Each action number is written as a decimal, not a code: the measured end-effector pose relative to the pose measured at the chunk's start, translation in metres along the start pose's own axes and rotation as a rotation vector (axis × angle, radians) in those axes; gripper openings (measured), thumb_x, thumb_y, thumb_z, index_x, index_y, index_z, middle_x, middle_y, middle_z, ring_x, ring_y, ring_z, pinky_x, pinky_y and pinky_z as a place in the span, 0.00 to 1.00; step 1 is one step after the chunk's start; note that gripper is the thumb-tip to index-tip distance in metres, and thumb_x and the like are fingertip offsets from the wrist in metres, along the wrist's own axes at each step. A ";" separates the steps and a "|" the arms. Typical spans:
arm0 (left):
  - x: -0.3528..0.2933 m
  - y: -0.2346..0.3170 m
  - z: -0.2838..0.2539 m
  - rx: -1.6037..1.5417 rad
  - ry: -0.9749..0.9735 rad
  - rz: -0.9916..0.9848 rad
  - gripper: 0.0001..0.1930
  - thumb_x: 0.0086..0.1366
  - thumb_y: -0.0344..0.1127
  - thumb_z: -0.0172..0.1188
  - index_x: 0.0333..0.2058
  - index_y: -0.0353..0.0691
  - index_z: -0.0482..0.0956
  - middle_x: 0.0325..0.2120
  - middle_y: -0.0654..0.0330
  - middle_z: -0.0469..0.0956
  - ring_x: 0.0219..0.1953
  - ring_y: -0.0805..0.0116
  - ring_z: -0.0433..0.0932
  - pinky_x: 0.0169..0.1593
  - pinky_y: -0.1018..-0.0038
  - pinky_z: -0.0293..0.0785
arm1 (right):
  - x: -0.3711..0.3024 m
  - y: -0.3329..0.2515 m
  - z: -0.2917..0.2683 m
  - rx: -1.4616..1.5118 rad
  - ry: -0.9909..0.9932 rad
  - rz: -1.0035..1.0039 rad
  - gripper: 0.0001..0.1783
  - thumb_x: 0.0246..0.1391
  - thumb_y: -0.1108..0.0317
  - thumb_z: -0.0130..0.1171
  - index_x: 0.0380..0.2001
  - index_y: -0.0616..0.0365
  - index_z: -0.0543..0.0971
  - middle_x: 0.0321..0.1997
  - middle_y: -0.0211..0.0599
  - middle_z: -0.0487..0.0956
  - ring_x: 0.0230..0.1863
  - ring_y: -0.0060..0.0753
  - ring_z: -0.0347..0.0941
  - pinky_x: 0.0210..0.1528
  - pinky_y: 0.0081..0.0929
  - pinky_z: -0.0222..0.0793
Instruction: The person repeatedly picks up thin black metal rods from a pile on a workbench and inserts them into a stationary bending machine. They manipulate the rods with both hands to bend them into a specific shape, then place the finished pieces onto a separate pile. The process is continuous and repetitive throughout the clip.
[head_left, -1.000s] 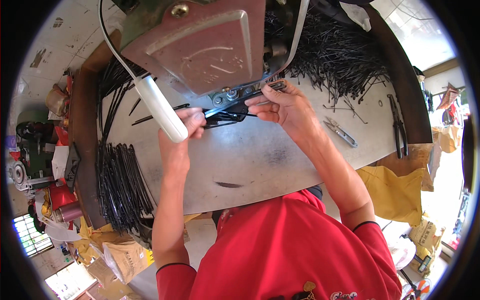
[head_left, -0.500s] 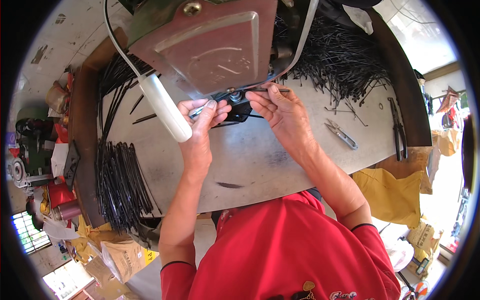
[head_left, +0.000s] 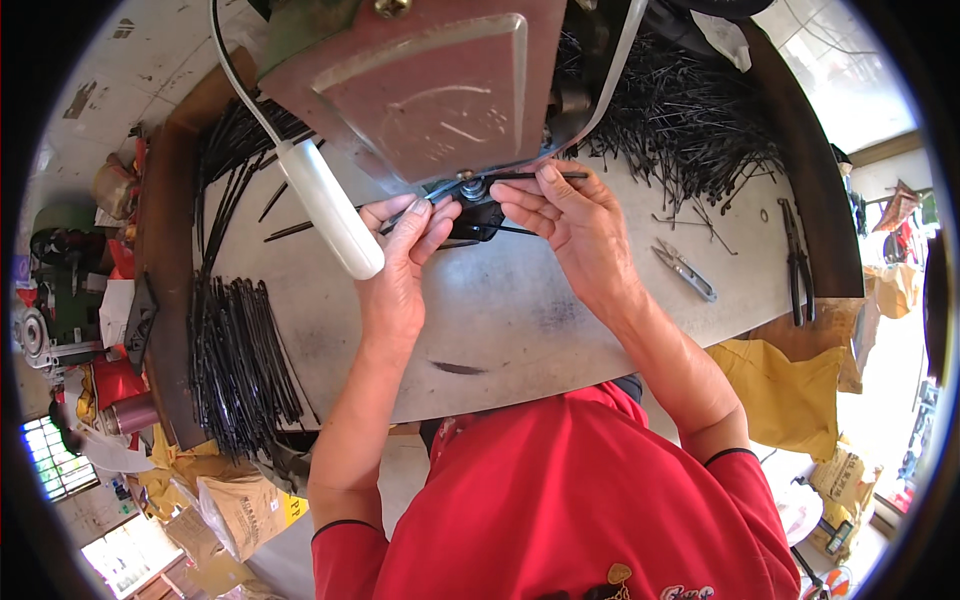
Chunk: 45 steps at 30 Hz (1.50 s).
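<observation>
Under the head of a sewing machine point(head_left: 430, 105), both hands work close to the metal presser part point(head_left: 472, 188). My left hand point(head_left: 400, 240) is closed, thumb and fingers pinching a thin dark strip just left of the presser. On the other side, my right hand point(head_left: 580, 225) pinches a thin black cord point(head_left: 574, 175) between thumb and forefinger; its end pokes out to the right past the fingers. Whether both hands hold one and the same cord is hidden at the presser. A black plate point(head_left: 482, 224) lies below the presser, between the hands.
A white tube-shaped lamp point(head_left: 330, 208) hangs beside my left hand. Bundled black cords point(head_left: 240, 360) lie at the table's left; a tangled heap point(head_left: 690, 120) fills the far right. Thread snips point(head_left: 685, 270) and black-handled pliers point(head_left: 796, 262) rest at right, near the raised wooden rim point(head_left: 835, 235).
The cord end at my right hand reaches slightly farther right. Both hands keep their pinch beside the presser, with only small shifts, and the whole view has moved a little.
</observation>
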<state>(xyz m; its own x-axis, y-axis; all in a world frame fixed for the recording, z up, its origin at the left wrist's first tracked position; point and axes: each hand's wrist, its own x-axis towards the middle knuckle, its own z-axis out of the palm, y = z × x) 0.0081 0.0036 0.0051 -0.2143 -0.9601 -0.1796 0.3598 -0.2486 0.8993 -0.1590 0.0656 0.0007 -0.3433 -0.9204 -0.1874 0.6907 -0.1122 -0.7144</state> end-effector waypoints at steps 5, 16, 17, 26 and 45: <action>0.005 0.001 0.003 0.030 -0.046 -0.012 0.09 0.63 0.24 0.56 0.39 0.32 0.66 0.36 0.45 0.77 0.39 0.58 0.82 0.42 0.76 0.82 | 0.006 0.003 -0.006 0.059 0.025 0.026 0.13 0.62 0.65 0.51 0.41 0.66 0.69 0.42 0.54 0.77 0.45 0.42 0.78 0.48 0.32 0.76; 0.009 0.003 -0.009 -0.029 0.005 -0.133 0.08 0.61 0.22 0.56 0.38 0.31 0.67 0.35 0.46 0.77 0.38 0.57 0.82 0.40 0.77 0.83 | -0.001 0.005 0.002 -0.031 0.014 0.014 0.12 0.62 0.66 0.51 0.41 0.66 0.69 0.42 0.53 0.77 0.45 0.43 0.78 0.48 0.32 0.76; 0.008 0.002 -0.008 -0.030 0.001 -0.108 0.09 0.61 0.23 0.56 0.38 0.31 0.66 0.35 0.45 0.77 0.38 0.57 0.82 0.40 0.77 0.83 | -0.002 0.005 0.001 -0.022 0.013 0.008 0.12 0.62 0.66 0.51 0.41 0.66 0.69 0.42 0.52 0.76 0.45 0.43 0.78 0.48 0.32 0.76; 0.009 0.001 0.004 -0.013 -0.002 -0.072 0.09 0.62 0.23 0.56 0.39 0.30 0.66 0.36 0.45 0.77 0.38 0.57 0.82 0.41 0.77 0.82 | 0.004 0.006 -0.005 0.069 0.045 0.022 0.12 0.62 0.67 0.51 0.40 0.67 0.70 0.42 0.53 0.77 0.45 0.42 0.78 0.48 0.32 0.77; 0.008 -0.003 0.002 -0.005 -0.022 -0.054 0.05 0.62 0.24 0.55 0.37 0.32 0.72 0.35 0.48 0.79 0.39 0.60 0.82 0.41 0.78 0.82 | -0.005 0.008 -0.001 0.071 0.074 -0.016 0.13 0.62 0.66 0.51 0.42 0.67 0.69 0.42 0.52 0.77 0.45 0.41 0.78 0.48 0.31 0.77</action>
<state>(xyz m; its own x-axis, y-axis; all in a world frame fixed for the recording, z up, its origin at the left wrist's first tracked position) 0.0030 -0.0032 0.0019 -0.2538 -0.9421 -0.2191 0.3513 -0.3008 0.8866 -0.1526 0.0693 -0.0048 -0.3989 -0.8884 -0.2271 0.7269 -0.1554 -0.6689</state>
